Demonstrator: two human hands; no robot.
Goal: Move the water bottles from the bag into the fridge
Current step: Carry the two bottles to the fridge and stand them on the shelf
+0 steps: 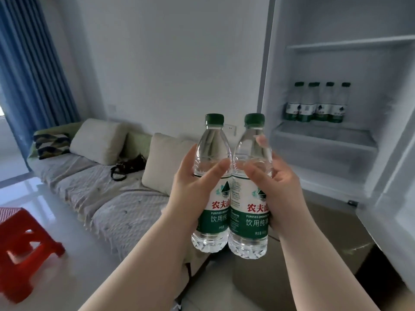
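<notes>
Water bottles with green caps are held upright and touching before the open fridge (336, 25). The left hand (190, 191) grips the left bottle (213, 142) and the right hand (283, 194) grips the right bottle (248, 147), fingers (261, 140) curled round each. Four more bottles (316, 104) line a fridge shelf (323, 140). A dark bag (128, 164) lies on the sofa (101, 194).

A: Entry one, the held pair?
B: Left bottle (213, 151): label's left part hidden under the left hand (190, 191). Right bottle (250, 223): label's right part hidden under the right hand (277, 189).
A: Beyond the right hand?
B: Four bottles (317, 104): labels too small to read. Fridge (336, 70): cut by top and right edges.
A: Left of the left hand?
B: Red stool (24, 250): blurred, cut by the edge. Dark bag (128, 167): contents unseen.
</notes>
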